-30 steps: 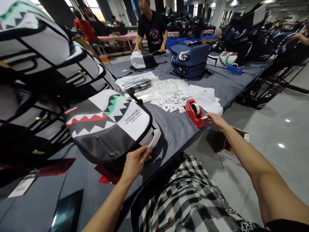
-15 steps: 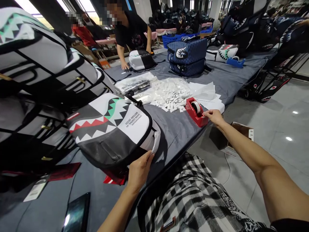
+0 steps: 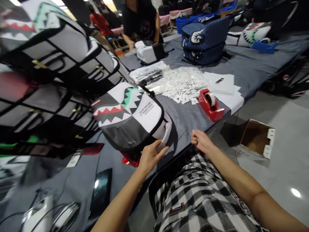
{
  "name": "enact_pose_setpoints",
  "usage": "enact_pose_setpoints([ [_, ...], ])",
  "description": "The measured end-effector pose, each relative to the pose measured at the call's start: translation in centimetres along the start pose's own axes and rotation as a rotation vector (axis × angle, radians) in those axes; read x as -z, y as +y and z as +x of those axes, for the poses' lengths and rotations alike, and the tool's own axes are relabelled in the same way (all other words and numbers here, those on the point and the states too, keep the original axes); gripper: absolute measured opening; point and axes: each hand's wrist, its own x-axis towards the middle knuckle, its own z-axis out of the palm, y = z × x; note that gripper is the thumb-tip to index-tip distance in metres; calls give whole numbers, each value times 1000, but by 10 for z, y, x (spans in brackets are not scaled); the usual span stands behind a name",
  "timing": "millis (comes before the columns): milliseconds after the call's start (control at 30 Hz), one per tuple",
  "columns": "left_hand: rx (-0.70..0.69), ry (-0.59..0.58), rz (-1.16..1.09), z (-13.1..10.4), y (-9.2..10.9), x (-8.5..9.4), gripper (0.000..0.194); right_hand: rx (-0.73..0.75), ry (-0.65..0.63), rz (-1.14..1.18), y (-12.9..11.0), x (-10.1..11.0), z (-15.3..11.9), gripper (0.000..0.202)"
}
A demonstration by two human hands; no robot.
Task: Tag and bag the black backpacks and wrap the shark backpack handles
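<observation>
Across the whole scene, a long grey-covered table (image 3: 251,69), running from near left to far right. Stacked high at the left, a heap of black-and-white backpacks (image 3: 55,80), blurred at the edges. Against that heap, near the table's near edge, a shark-mouth backpack (image 3: 125,117) lying on its back, white, grey and black panels with red and green teeth, printed text on the white panel, white paper wrapping (image 3: 165,130) at its right end. At the far end, a stack of blue shark-print bags (image 3: 202,42), and left of it a smaller black-and-white bag (image 3: 149,51) under the hands of another person in a black shirt (image 3: 141,19). On the floor at the right, an open cardboard box (image 3: 256,137), well apart from the table. Mid-table, a spread of white sheets (image 3: 227,93) with a pile of small white paper slips (image 3: 183,85) and clear plastic bags (image 3: 149,74) to its left. Near the table's right edge, a red tape dispenser (image 3: 211,104) with a roll in it, resting on the cloth, untouched. At the near left, a dark flat tablet-like thing (image 3: 101,191) lying on the cloth. Left hand (image 3: 151,156), fingers loosely curled and partly spread, fingertips touching the wrapped right end of the shark-mouth backpack, holding it lightly rather than clamped. Right hand (image 3: 200,140), hovering at the table's near edge between backpack and dispenser, fingers pinched together; cannot tell whether anything sits between them. Below both arms, a lap in black-and-white checked cloth (image 3: 193,199).
</observation>
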Motion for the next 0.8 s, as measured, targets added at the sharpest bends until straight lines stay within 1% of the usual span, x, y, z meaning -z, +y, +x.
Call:
enact_pose_setpoints([
  [67, 25, -37, -19, -1, 4, 2, 51, -79, -189, 34, 19, -37, -19, 53],
  [133, 37, -53, -60, -2, 6, 2, 60, -83, -306, 35, 31, -63, -33, 50],
  [167, 38, -49, -70, -3, 6, 2, 62, -59, -331, 21, 35, -71, -36, 50],
  [233, 39, -32, -64, -4, 6, 1, 62, 1, -336, -21, 39, -81, -36, 49],
  [367, 46, 40, 10, -5, 5, -4, 52, 44, -319, -63, 46, -89, -28, 50],
  [467, 45, 104, 25, -4, 3, -8, 38, 57, -319, -79, 51, -92, -26, 48],
  [533, 41, 105, -20, -3, 0, -9, 33, 70, -341, -94, 53, -92, -26, 44],
  [667, 1, 64, -95, -2, -5, -7, 29, 61, -383, -132, 53, -91, -24, 35],
  [800, -98, 122, -128, -4, -10, -9, 24, 37, -350, -106, 57, -98, -17, 26],
])
